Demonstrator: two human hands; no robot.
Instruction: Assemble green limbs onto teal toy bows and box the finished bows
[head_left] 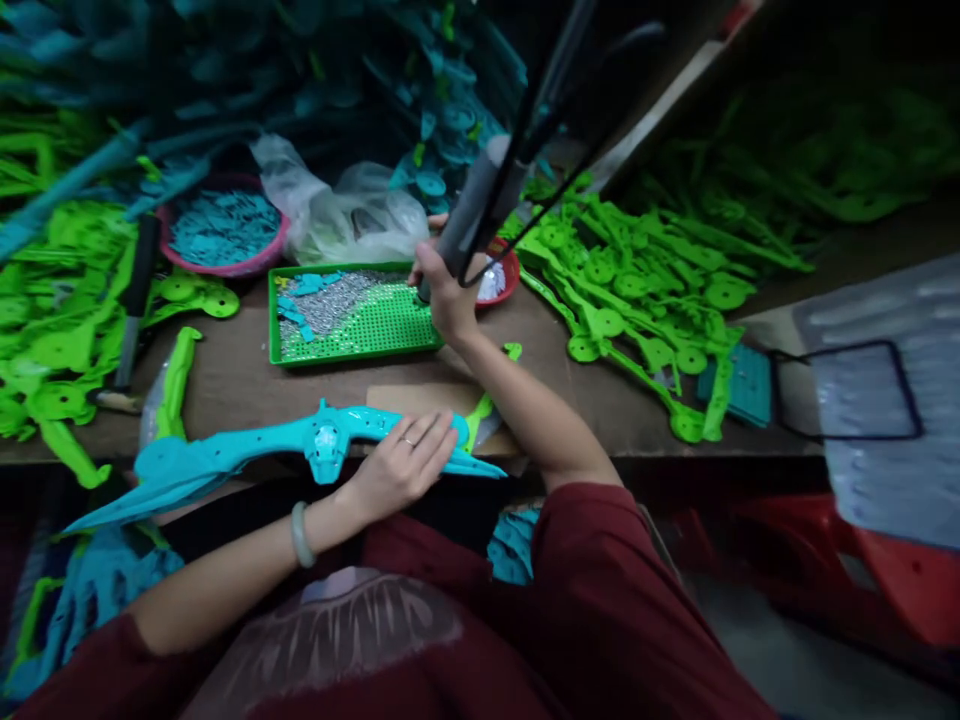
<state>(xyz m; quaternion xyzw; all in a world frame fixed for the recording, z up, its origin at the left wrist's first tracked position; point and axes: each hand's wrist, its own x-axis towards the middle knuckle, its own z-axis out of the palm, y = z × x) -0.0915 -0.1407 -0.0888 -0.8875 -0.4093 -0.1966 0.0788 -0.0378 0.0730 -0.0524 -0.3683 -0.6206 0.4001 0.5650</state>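
Turquoise plastic, a long toy piece (300, 445), is lying along the near edge of the surface (240, 375), and the left hand (401, 462) is resting flat on it, fingers spread and pressing it down. Farther back, the right hand (444, 292) is gripping a grey driver (472, 215) hanging on a cable, its tip dipping at the corner of a green tray (375, 335) holding screws (337, 295). Green parts (630, 290) are piling up on the right, a pink bowl (225, 232) sitting at the left.

Probably a toy-assembly workshop: heaped green plastic parts (637, 290), screw tray (352, 315).
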